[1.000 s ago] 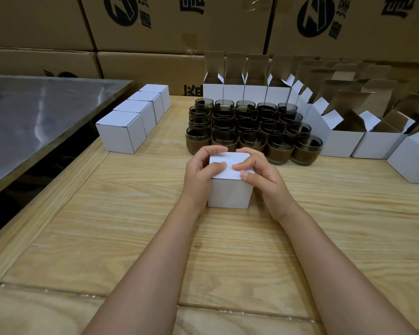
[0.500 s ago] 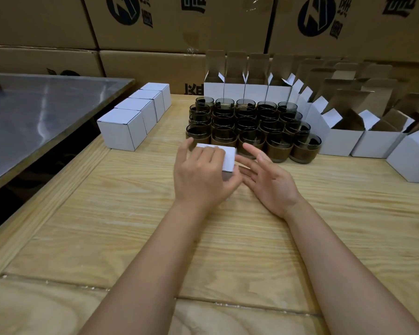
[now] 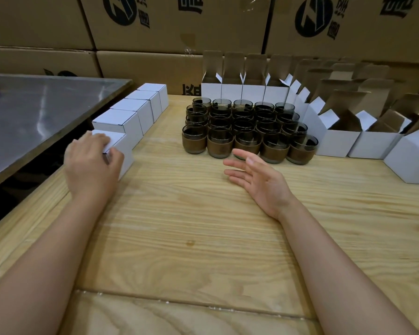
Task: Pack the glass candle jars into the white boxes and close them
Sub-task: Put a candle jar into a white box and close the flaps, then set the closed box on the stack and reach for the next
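My left hand (image 3: 92, 163) grips a closed white box (image 3: 124, 151) at the near end of a row of closed white boxes (image 3: 131, 117) along the table's left edge. The held box sits on the wood, touching the row's nearest box. My right hand (image 3: 259, 177) hovers open, palm up, just in front of a block of dark glass candle jars (image 3: 247, 126) with brown bands. Open white boxes (image 3: 242, 85) with raised flaps stand behind and to the right of the jars.
The wooden table (image 3: 203, 226) stretches toward me. A steel-topped table (image 3: 34, 112) lies lower at the left, across a dark gap. Large printed cardboard cartons (image 3: 174, 27) form a wall at the back. More open boxes (image 3: 373, 139) crowd the right side.
Both hands were pressing the box shut at the table's middle. My left hand then carried it left to the end of the closed row. My right hand let go and opened.
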Demonstrator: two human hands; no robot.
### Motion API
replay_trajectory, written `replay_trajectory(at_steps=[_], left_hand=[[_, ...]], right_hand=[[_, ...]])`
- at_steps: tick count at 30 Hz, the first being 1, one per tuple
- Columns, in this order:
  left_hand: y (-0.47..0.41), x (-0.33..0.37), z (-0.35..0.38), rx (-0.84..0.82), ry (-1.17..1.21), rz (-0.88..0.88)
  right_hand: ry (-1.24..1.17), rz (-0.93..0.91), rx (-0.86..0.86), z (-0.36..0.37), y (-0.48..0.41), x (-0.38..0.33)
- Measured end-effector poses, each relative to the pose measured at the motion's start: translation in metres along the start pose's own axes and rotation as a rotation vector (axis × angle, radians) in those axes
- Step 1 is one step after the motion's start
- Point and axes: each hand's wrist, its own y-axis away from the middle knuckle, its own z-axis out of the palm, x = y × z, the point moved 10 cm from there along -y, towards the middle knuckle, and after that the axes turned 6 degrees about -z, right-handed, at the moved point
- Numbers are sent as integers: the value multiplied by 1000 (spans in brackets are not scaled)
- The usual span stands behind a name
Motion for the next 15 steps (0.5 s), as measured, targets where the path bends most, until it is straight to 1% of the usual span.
replay_trajectory(at_steps=[2,6,12,15], left_hand=[[-9,-5,5,-27,-16,-3],[-19,-12,12,-54,-28,-76],[-22,-12,19,-80,-39,-81],[-18,-8,22,-125,-10,-80]], right_hand=[[-3,0,-3,0,0,0],[-9,3,-3,0,0,0],[-12,5,4,-1,-2,0],[-14,3,4,-1,-2,0]])
